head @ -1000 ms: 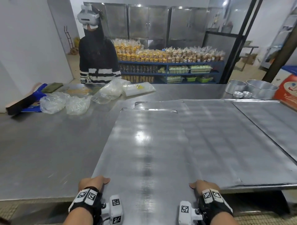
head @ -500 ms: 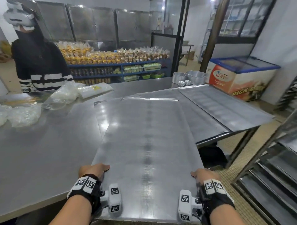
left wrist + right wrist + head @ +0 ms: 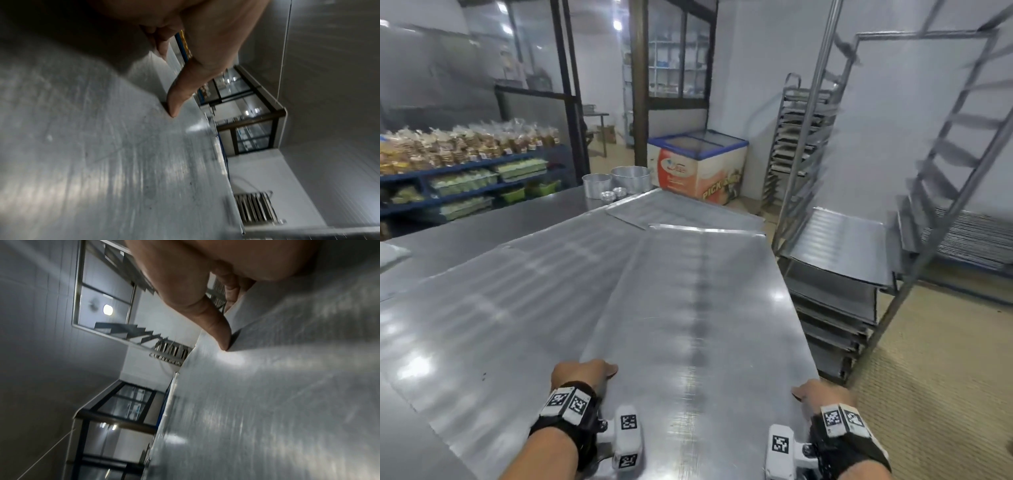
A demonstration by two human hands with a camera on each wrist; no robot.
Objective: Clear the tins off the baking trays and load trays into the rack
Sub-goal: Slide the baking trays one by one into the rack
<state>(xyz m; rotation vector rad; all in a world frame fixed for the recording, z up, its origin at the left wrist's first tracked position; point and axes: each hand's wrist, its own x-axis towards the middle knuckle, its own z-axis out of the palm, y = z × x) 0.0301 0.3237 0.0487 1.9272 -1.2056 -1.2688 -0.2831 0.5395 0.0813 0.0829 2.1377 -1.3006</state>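
Note:
A large bare metal baking tray (image 3: 698, 308) is held up over the steel table, its far end pointing toward the rack (image 3: 835, 274) on the right. My left hand (image 3: 582, 371) grips its near left edge, thumb on top (image 3: 174, 104) and fingers under. At the near right edge my right hand (image 3: 820, 392) grips the same way, thumb (image 3: 220, 335) pressed on the top face. More bare trays (image 3: 517, 291) lie flat on the table. Round tins (image 3: 613, 183) stand at the table's far end.
The open rack at right holds several trays on its lower rails, with bare rails above. A second, fuller rack (image 3: 798, 137) stands against the back wall beside a chest freezer (image 3: 698, 168). Blue shelves (image 3: 465, 171) of packaged goods lie far left.
Both hands have swung the tray to the right, off the table stack and toward the rack. The view has turned right with it; the other person is out of sight.

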